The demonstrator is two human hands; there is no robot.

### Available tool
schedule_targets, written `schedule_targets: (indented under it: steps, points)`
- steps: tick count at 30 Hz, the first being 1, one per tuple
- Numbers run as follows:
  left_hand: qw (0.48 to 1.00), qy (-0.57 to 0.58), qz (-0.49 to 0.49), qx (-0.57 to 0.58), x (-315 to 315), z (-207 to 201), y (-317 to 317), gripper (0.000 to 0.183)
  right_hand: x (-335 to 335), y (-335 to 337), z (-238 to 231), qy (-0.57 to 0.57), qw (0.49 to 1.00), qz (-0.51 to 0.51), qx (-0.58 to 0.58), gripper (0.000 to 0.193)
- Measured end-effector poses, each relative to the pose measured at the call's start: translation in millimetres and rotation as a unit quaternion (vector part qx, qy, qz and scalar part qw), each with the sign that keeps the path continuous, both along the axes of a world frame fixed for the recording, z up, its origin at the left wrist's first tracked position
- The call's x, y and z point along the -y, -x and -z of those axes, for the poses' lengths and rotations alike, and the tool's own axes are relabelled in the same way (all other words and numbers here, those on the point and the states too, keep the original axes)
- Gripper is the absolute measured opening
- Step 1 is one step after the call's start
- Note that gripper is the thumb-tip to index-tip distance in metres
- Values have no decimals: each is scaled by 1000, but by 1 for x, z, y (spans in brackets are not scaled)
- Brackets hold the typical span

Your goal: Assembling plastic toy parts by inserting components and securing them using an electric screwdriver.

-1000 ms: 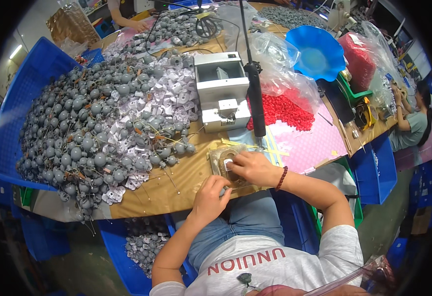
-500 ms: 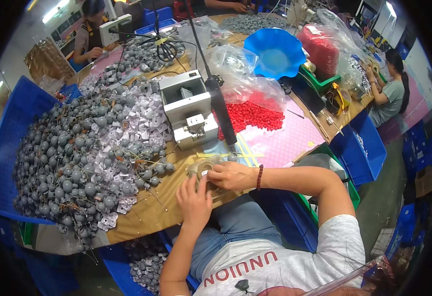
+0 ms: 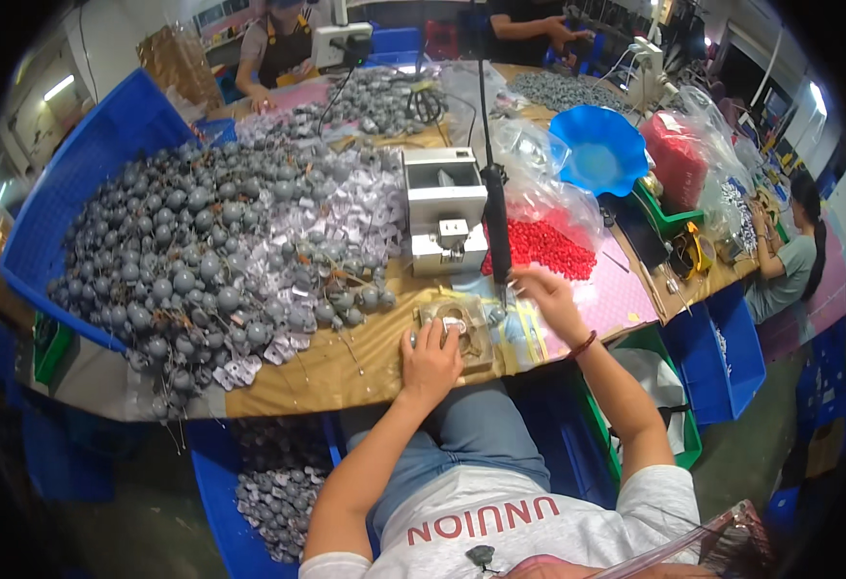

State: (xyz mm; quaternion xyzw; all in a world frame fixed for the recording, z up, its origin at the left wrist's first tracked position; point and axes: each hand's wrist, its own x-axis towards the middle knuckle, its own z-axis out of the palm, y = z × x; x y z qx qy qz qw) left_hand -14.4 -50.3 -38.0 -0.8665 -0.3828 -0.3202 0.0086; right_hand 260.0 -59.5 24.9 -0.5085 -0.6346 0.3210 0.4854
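The left hand lies palm down, fingers bent and slightly parted, to the near left of the hanging electric screwdriver; the right hand is just right of its lower end, fingers curled. Both forearms slant inward.

A light-grey, heathered, short-sleeved cotton-look T-shirt lies toward five o'clock, with bold dark-red capital lettering across it and a small dark lobed ornament near six. Faded blue denim jeans show at six. A dark-red round-beaded bracelet circles the right wrist toward four.
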Motion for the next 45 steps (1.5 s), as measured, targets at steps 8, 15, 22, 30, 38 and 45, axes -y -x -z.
schedule_targets:
  steps: [8, 15, 22, 30, 38, 45]
  points:
    - [997, 0, 25, 74, -14, -6, -2, 41, -6, 9, 41, -94, 932, -51, 345, 47]
    - [994, 12, 13, 107, -10, 0, 0, 42, -18, 9, 66, 78, 995, -34, -54, 35]
    - [994, 34, -4, 100, -14, 0, -3, 39, -40, 22, 23, 305, 854, -142, -397, 34]
    - [995, 46, 5, 93, -20, -4, -1, 29, -52, 55, 37, 76, 989, -84, 98, 32]
    - [986, 133, -15, 103, -29, -22, -5, 36, -41, 69, 42, -29, 973, 21, 229, 47]
    - [988, 146, -8, 41, -41, -38, -13, 43, -62, 46, 35, -53, 989, 45, 133, 52]
